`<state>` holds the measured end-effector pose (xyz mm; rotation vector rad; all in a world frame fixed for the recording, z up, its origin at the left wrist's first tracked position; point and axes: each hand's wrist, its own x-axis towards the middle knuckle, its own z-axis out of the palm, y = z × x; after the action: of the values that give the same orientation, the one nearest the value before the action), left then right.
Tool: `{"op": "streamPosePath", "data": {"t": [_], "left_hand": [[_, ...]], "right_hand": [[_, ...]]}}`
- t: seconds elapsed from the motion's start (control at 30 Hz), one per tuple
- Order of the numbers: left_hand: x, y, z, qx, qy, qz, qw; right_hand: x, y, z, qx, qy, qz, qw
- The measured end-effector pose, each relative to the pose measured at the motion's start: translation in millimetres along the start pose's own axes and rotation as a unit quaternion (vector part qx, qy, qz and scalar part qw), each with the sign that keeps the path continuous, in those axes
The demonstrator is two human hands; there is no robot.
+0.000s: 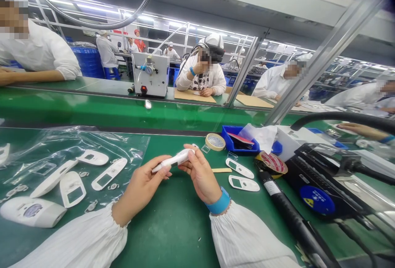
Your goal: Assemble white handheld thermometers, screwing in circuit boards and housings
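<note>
White plastic casing [168, 162]: head view; raised in both hands over the green work surface [173, 231], seen nearly edge-on, tilted, its right end higher.
Left hand [145, 183]: grasping the casing's lower end, thumb along the near side.
Right hand [200, 171]: thumb and fingers gripping the upper end; blue wristband [219, 202] at the wrist.
Casing seam: fit cannot be told (fingers cover much of it). Handling appears to be two-handed turning or pressing; in my judgement, support both ends, spread thumb pressure evenly, and avoid twisting the thin shell.
White window plates [242, 170]: lying to the right, apart from the hands; best left unknocked.
Clear plastic sheet [132, 142]: at left, loose white shells [94, 157] around it; the left sleeve [83, 239] lies near small parts, so lift it when moving.
</note>
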<state>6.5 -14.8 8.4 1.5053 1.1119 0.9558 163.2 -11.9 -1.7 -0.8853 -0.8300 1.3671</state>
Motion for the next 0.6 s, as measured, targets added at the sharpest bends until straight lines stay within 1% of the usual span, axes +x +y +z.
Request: {"op": "streamPosePath", "data": {"t": [0.07, 0.2, 0.23, 0.3, 0.37, 0.47, 0.6], "left_hand": [[1, 0, -1.9, -0.005, 0.001, -0.003, 1.000], [3, 4, -5.2, -0.045, -0.030, -0.026, 0.998], [3, 5, -5.6, -0.054, -0.037, -0.034, 0.997], [4, 5, -5.7, -0.069, -0.041, -0.049, 0.996], [6, 5, -5.8, -0.086, -0.027, -0.062, 0.994], [9, 3, -7.3, -0.112, 0.016, -0.060, 0.992], [12, 1, -12.2, -0.104, 0.057, -0.038, 0.992]], "right_hand": [[0, 1, 0, -0.042, -0.013, -0.004, 0.999], [3, 7, -1, -0.091, -0.019, -0.041, 0.995], [3, 9, -1, -0.093, -0.015, -0.039, 0.995], [5, 12, -1, -0.091, -0.010, -0.010, 0.996], [4, 14, 0, -0.089, -0.018, 0.025, 0.996], [2, 14, 2, -0.093, -0.039, 0.047, 0.994], [-3, 11, 5, -0.115, -0.095, 0.083, 0.985]]}}
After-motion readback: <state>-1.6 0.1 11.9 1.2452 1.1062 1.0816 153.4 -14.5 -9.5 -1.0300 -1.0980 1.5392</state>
